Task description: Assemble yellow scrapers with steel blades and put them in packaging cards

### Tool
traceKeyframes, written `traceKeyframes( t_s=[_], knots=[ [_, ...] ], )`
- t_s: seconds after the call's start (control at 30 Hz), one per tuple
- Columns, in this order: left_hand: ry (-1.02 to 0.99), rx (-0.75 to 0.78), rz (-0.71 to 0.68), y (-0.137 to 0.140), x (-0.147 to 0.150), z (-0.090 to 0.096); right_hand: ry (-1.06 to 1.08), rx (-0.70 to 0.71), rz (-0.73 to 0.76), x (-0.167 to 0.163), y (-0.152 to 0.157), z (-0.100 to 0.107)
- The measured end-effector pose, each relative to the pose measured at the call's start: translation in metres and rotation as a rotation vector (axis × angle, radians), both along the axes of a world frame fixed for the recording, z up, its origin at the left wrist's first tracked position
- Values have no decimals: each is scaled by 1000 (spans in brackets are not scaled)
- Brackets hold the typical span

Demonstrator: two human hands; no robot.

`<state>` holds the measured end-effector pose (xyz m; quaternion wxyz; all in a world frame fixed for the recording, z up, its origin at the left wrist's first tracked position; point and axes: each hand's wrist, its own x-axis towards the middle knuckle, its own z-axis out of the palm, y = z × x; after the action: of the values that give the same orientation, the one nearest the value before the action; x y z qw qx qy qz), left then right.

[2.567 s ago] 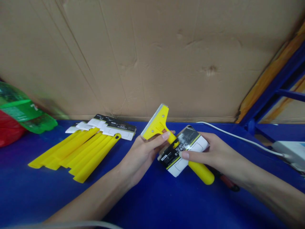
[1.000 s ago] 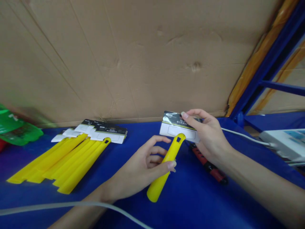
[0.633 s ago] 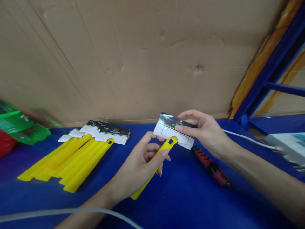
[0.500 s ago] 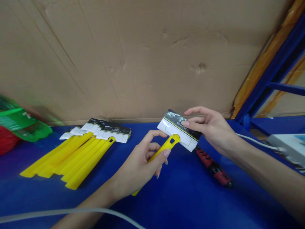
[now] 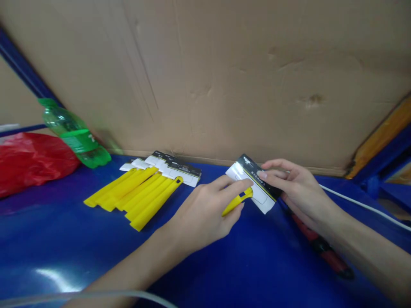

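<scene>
Biggest first, my feed: brown cardboard panel behind the row of yellow-handled pieces, blue bench under that row, red bag and green bottle left of it, red-black tool well right of it. Then my hands, both right of the row: the right hand half closed, thumb on a black-and-white card, other fingers mostly behind; the left hand curled round the yellow handle at that card's edge, index finger stretched along it. Can't tell what the card covers. To do this well, I'd pinch the card lightly so it doesn't crease, steady the handle close to its slot, and keep fingertips clear of any hidden edge.
</scene>
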<state>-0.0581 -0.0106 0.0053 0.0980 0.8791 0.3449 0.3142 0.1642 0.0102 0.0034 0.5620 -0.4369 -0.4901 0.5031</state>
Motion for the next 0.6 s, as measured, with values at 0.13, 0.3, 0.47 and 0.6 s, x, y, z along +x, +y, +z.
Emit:
traceKeyframes(
  t_s=[0.13,0.3,0.47,0.6],
  knots=[
    [121,20,15,9,-29,22,-59,47,45,-21,19,6],
    [178,44,190,23,-71,32,-252,79,49,-53,40,6],
    [345,-8,427,33,-87,14,-457,81,162,-86,54,-15],
    [428,-53,526,37,-87,1,-513,92,222,-104,63,-32]
  ],
)
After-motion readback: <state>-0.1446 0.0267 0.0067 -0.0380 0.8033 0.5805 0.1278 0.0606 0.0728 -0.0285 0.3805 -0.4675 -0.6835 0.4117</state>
